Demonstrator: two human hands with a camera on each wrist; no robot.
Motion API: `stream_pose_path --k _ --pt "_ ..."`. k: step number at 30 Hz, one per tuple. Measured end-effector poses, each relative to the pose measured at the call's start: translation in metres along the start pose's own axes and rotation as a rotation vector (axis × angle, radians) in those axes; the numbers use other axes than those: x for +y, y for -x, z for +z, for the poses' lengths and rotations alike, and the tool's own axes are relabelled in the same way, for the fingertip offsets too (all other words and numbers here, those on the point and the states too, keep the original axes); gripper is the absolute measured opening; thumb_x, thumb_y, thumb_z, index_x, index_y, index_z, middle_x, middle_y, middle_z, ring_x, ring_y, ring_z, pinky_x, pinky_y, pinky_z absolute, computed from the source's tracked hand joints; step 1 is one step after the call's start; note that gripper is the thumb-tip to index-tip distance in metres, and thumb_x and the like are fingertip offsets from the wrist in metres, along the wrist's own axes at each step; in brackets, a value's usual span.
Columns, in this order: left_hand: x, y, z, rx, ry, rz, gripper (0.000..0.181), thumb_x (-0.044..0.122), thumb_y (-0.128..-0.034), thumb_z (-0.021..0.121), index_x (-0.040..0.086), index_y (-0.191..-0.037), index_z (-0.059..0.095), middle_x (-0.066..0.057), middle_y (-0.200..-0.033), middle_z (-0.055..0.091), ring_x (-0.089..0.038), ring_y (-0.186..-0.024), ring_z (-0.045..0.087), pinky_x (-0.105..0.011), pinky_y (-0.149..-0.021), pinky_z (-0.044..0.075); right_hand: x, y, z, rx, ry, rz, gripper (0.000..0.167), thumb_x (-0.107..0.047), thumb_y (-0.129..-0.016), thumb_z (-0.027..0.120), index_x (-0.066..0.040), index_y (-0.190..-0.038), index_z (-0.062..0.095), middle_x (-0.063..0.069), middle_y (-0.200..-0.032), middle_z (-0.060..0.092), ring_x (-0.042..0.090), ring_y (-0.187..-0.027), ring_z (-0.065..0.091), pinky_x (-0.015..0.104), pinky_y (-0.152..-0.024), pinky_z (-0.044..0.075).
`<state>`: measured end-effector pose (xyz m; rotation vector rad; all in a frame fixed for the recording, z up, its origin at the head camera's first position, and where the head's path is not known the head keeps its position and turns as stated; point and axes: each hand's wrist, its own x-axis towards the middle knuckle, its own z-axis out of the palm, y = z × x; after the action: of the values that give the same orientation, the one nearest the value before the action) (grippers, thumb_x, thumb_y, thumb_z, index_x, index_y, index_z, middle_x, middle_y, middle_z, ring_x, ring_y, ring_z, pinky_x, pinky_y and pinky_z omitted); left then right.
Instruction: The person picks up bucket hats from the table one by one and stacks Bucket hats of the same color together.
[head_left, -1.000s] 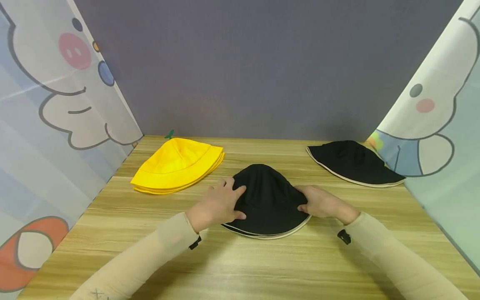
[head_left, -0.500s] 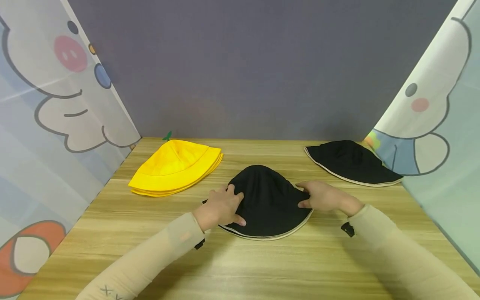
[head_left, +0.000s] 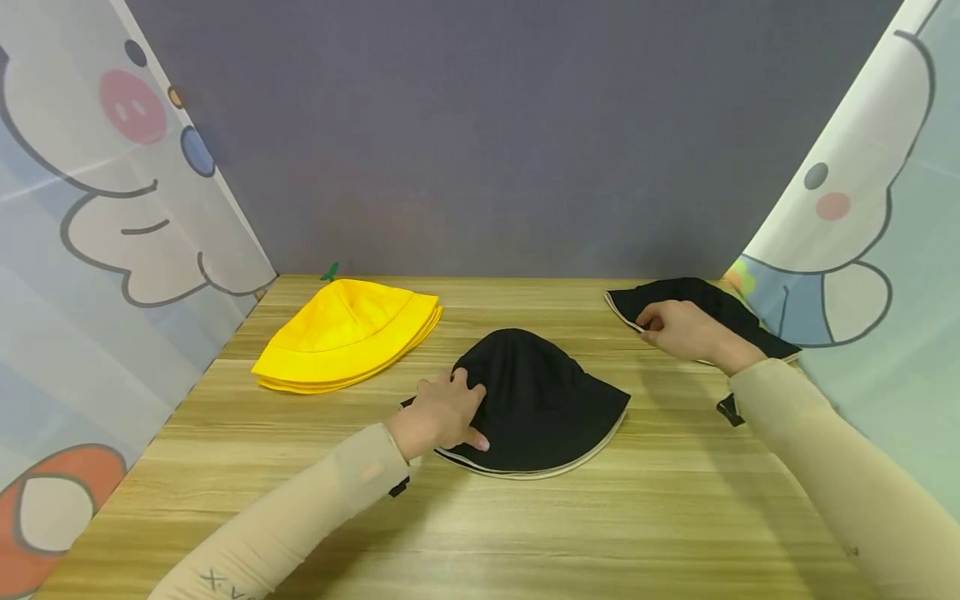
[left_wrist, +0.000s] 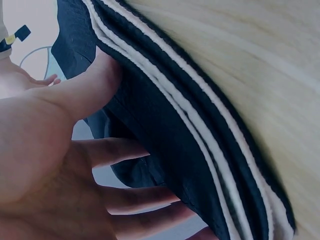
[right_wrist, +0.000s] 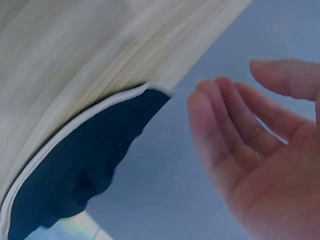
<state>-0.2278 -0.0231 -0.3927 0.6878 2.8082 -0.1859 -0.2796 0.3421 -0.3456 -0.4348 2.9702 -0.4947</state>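
A black bucket hat with pale brim edging [head_left: 540, 417] lies flat in the middle of the table, and several stacked brim edges [left_wrist: 195, 115] show in the left wrist view. On its left side rests my left hand [head_left: 438, 412], fingers spread against the crown and thumb touching the brim. My right hand [head_left: 690, 333] is over the near edge of a second black hat [head_left: 708, 300] at the back right, partly covering it in the head view. The right wrist view shows that hand's fingers [right_wrist: 220, 115] loosely bent, apart from the hat, with nothing between them.
Several stacked yellow hats [head_left: 345, 333], with a green sprout on top, lie at the back left of the wooden table [head_left: 525, 533]. A grey panel [head_left: 510, 142] stands behind. Cartoon-printed curtains [head_left: 82, 242] border both sides.
My right hand has left the middle hat's right side and moved back and to the right, to the far black hat. The left hand shifted slightly and stays on the middle hat.
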Motion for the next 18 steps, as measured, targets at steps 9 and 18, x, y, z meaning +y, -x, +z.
stream_pose_path --k 9,18 --pt "0.003 -0.002 -0.002 -0.015 -0.021 -0.008 0.085 0.061 -0.0798 0.076 0.016 -0.148 0.052 -0.018 -0.145 0.048 -0.040 -0.134 0.046 -0.062 -0.098 0.045 0.070 -0.002 -0.019 0.004 0.051 0.212 0.051 -0.021 -0.102 0.055 0.021 -0.131 0.049 0.042 -0.127 0.053 0.058 -0.111 0.054 0.064 -0.089 0.046" --pt "0.003 -0.002 -0.002 -0.034 -0.029 -0.007 0.084 0.061 -0.0804 0.075 0.016 -0.148 0.052 -0.018 -0.145 0.048 -0.040 -0.134 0.046 -0.061 -0.098 0.046 0.112 0.007 -0.019 -0.054 0.089 0.341 0.077 -0.038 -0.103 0.054 0.030 -0.136 0.035 0.050 -0.134 0.040 0.067 -0.117 0.042 0.070 -0.093 0.043"
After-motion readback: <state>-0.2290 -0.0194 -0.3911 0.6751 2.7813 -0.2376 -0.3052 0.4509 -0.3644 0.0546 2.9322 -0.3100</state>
